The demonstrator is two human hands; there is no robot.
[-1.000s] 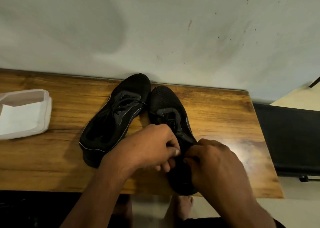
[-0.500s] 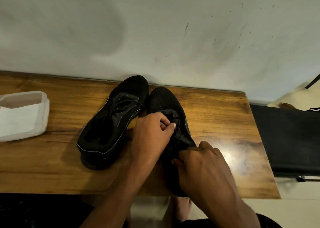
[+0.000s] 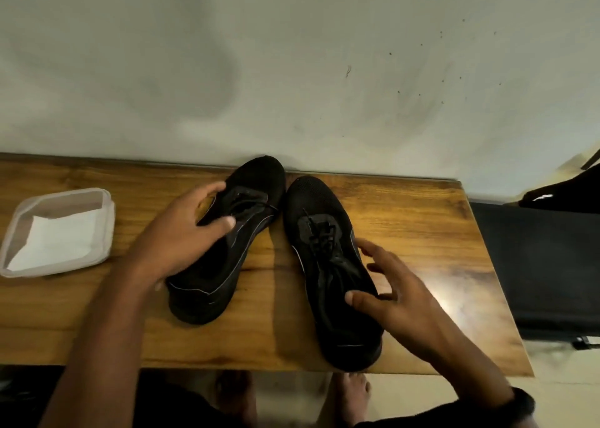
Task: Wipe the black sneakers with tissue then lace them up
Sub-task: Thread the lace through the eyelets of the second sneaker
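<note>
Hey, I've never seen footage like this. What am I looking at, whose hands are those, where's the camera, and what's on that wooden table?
There is no machine here. A person wears one wide-angle camera on the head, looking forward and down, so the two arms coming in from the bottom are that person's own.

On the wooden table lie two black sneakers, toes pointing away. The left hand grips the left sneaker around its upper. The right hand is spread open beside the right sneaker, with its thumb on the shoe. That shoe has laces threaded in it.

At the far left sits a clear plastic container with white tissue inside. The person's bare feet show below the table's near edge.
</note>
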